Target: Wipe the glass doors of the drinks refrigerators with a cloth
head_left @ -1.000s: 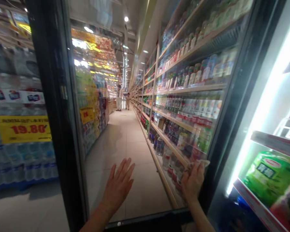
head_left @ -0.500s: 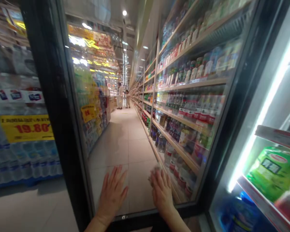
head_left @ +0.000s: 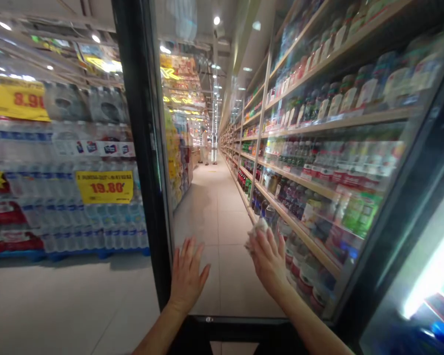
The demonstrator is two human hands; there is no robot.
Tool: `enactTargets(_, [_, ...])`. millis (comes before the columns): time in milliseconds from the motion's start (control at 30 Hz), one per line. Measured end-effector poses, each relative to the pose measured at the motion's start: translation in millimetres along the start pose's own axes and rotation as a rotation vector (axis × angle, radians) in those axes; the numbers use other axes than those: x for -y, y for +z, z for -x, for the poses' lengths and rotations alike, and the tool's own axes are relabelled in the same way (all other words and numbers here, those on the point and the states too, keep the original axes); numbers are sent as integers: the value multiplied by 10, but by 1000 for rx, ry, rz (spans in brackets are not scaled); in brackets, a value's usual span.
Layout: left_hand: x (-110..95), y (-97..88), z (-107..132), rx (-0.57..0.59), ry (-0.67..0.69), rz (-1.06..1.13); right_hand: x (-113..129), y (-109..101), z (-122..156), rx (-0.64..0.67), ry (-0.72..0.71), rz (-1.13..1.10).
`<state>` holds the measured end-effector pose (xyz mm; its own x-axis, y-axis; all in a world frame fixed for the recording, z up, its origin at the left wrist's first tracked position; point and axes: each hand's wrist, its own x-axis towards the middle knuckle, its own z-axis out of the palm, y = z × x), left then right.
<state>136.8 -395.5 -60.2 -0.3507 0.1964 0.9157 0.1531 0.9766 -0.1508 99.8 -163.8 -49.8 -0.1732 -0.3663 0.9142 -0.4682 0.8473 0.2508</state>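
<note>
A glass door with a black frame stands before me, and the aisle shows through it. Near the lower left of the pane, my left hand lies flat with its fingers spread and holds nothing. Higher up and to the right, my right hand presses a crumpled whitish cloth to the glass. Its fingers lie over the cloth, whose lower part is hidden beneath them.
Stacked water bottle packs with a yellow price sign stand left of the door. A bottle shelf shows through the pane on the right. A lit cabinet is at the lower right. People stand far down the aisle.
The view has swung left, bringing in more of the water packs and less of the lit cabinet. My right hand has moved up and outward on the glass with the cloth.
</note>
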Motion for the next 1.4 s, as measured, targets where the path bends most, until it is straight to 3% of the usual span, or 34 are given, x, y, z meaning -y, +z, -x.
enactTargets(67, [-20,0,-17,-24,-21,10,-21,-12,-136,-32,-65,-11])
enactTargets(167, [1,-17,-60,-28,-41,24,-9,-35,-259,47,-394,-79])
enactTargets(200, [24,-26,-72,-33,-58,22,-3,-41,-287,61,-443,-88])
enactTargets(333, [123,-66,-64,-35,-126,6,10,-27,-333,22,-296,-72])
enactTargets(500, [129,-80,32,23,-87,3,-48,-8,-406,122,-674,-143])
enactTargets(633, [97,-90,61,6,-99,-7,-82,-35,-570,43,-390,-90])
enactTargets(667, [100,-102,65,2,-92,-11,-59,-33,-575,32,-386,-93])
enactTargets(800, [164,-179,83,17,-48,-21,128,36,-515,118,-678,-153])
enactTargets(967, [248,-287,70,2,-48,-9,350,168,-568,55,-429,-139])
enactTargets(1100, [279,-365,58,7,-16,4,539,249,-551,139,-698,-214])
enactTargets(1267, [331,-447,5,-35,-25,22,770,360,-737,77,-546,-220])
enactTargets(1400, [407,-521,-96,-60,-17,45,894,422,-906,86,-694,-283])
